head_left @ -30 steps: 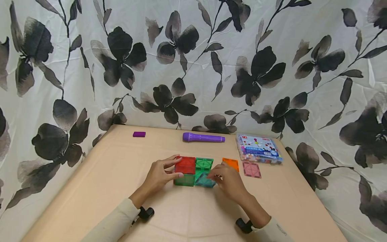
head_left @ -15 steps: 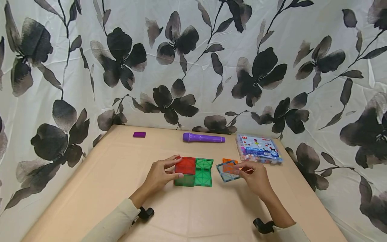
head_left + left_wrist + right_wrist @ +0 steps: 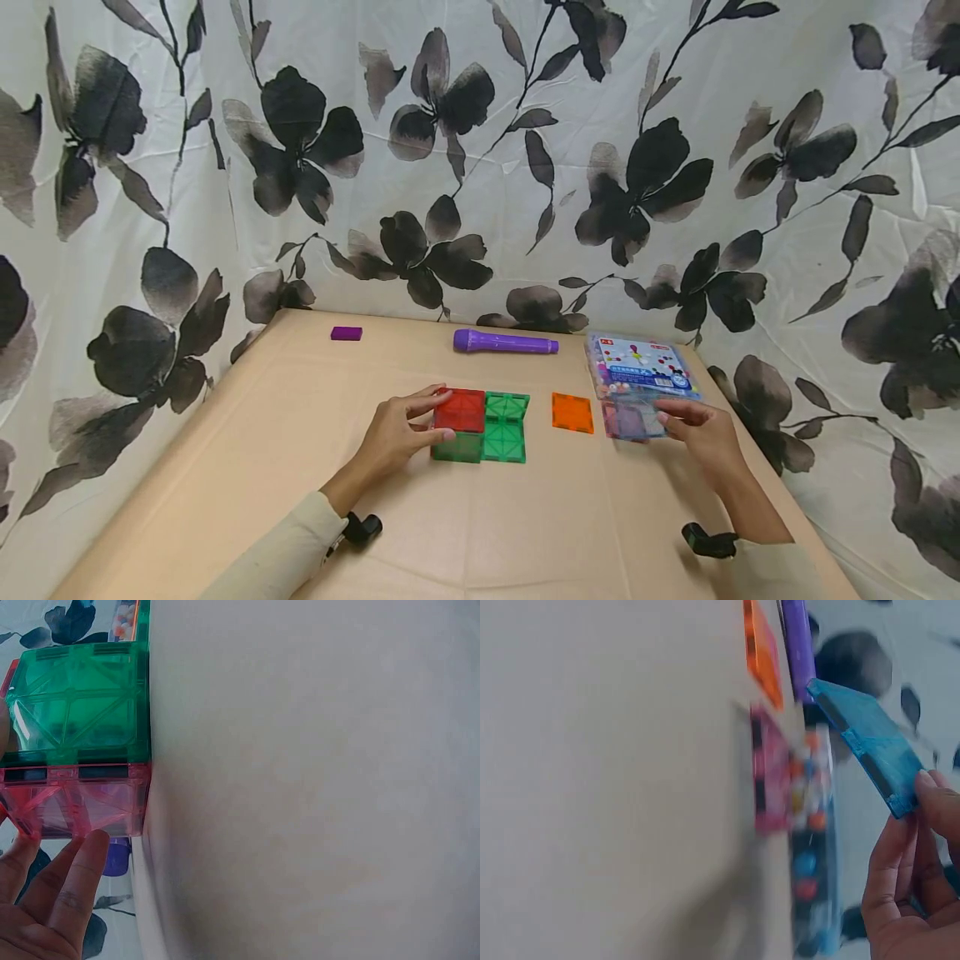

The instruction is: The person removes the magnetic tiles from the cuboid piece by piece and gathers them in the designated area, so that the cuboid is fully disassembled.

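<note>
My left hand (image 3: 392, 437) grips the left side of a box of see-through magnetic tiles, with a red tile (image 3: 459, 410) on top and a green front (image 3: 457, 447). In the left wrist view several fingertips touch its pink side (image 3: 112, 806). Joined at its right are green tiles (image 3: 506, 442). My right hand (image 3: 705, 437) pinches a blue magnetic tile (image 3: 874, 742) by one edge between thumb and fingers. It is held above the table, overlapping a pink tile (image 3: 617, 432) in the head view. An orange tile (image 3: 572, 412) lies left of that.
A clear case of colourful beads (image 3: 645, 367) sits at the table's back right, just behind the pink tile. Along the back lie a purple microphone-shaped stick (image 3: 504, 342) and a small purple block (image 3: 346, 333). A floral curtain (image 3: 525, 192) hangs behind the table (image 3: 315, 383).
My right hand has lifted the blue tile away from the green tiles and carried it right, past the orange tile to over the pink one. The left hand has stayed in place.
</note>
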`<state>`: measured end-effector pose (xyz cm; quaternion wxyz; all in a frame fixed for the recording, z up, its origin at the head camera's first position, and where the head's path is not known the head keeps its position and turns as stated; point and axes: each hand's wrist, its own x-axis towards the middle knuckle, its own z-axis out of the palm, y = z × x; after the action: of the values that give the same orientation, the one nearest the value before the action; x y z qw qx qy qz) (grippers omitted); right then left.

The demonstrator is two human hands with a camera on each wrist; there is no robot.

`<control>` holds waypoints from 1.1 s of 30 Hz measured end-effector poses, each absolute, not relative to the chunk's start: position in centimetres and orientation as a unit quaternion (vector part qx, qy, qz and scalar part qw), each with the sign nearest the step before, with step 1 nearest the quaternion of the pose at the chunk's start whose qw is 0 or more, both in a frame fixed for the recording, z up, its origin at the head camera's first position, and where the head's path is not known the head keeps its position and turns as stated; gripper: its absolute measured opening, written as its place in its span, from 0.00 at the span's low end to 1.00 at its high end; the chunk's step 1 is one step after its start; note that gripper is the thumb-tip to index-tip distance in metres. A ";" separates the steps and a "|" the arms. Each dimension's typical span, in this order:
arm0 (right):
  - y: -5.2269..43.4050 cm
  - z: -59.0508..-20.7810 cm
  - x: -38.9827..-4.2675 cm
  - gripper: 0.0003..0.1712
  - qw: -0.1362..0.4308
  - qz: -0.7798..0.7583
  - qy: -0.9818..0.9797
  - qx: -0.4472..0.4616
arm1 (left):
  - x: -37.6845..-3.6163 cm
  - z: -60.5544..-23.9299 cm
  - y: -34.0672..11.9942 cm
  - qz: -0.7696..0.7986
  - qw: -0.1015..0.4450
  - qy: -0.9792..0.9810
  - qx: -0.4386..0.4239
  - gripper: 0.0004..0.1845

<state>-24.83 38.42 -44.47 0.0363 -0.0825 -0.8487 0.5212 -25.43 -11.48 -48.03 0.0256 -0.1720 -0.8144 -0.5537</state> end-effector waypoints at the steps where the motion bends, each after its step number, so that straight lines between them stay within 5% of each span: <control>1: 39.1 -44.6 -25.0 0.23 0.034 0.521 -0.848 -0.090 | -25.4 -48.0 -11.5 -0.553 0.026 -0.815 -0.172 0.36; 19: 46.1 -47.0 -26.5 0.14 0.010 0.572 -0.798 -0.190 | -25.4 -48.0 -11.5 -0.556 0.025 -0.813 -0.169 0.36; 33: 41.9 -46.8 -26.8 0.19 0.139 0.367 -0.888 -0.240 | -25.1 -47.8 -11.5 -0.559 0.023 -0.811 -0.170 0.36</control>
<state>-26.82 41.86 -46.78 0.1388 -0.2398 -0.8880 0.3670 -25.15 -11.54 -47.84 0.0234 -0.1704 -0.8108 -0.5595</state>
